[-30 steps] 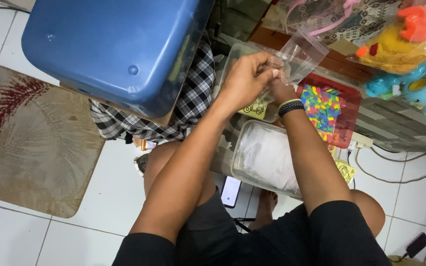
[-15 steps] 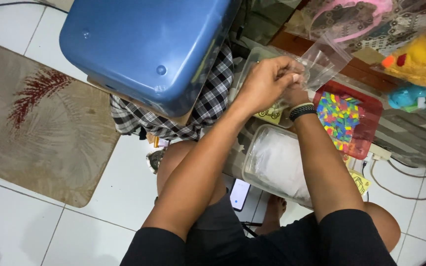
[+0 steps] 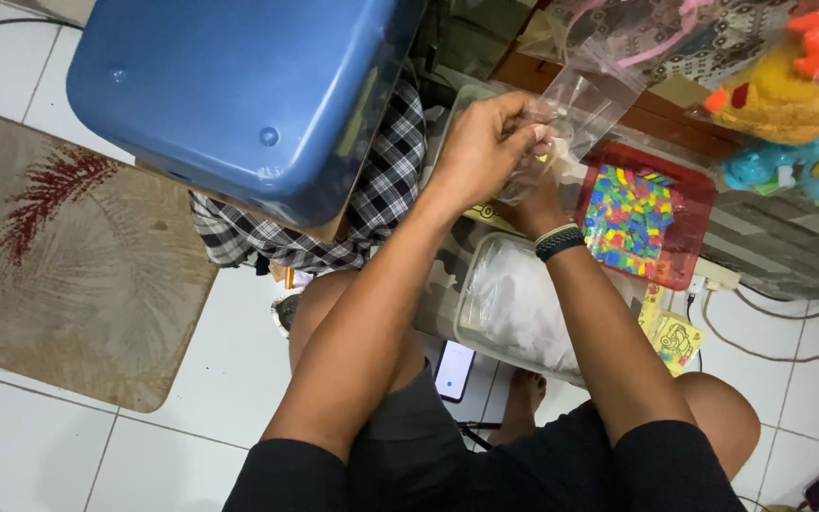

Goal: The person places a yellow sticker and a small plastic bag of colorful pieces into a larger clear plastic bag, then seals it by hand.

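Looking down, I saw a big blue tub [image 3: 239, 95] over a checked cloth [image 3: 381, 190] to the left of my arms, a red tray of small coloured pieces [image 3: 642, 218] and bright plush toys [image 3: 789, 85] to the right, and a clear lidded box [image 3: 523, 308] on the tiled floor [image 3: 201, 379] beside my knees, with a phone [image 3: 453, 370] just below it. My left hand [image 3: 490, 142] was closed, pinching the edge of a small clear plastic bag [image 3: 585, 100] held up above the red tray. My right hand [image 3: 542, 185], with a dark band at the wrist, sat mostly behind the left and touched the same bag, though I could not tell how far its fingers were shut.
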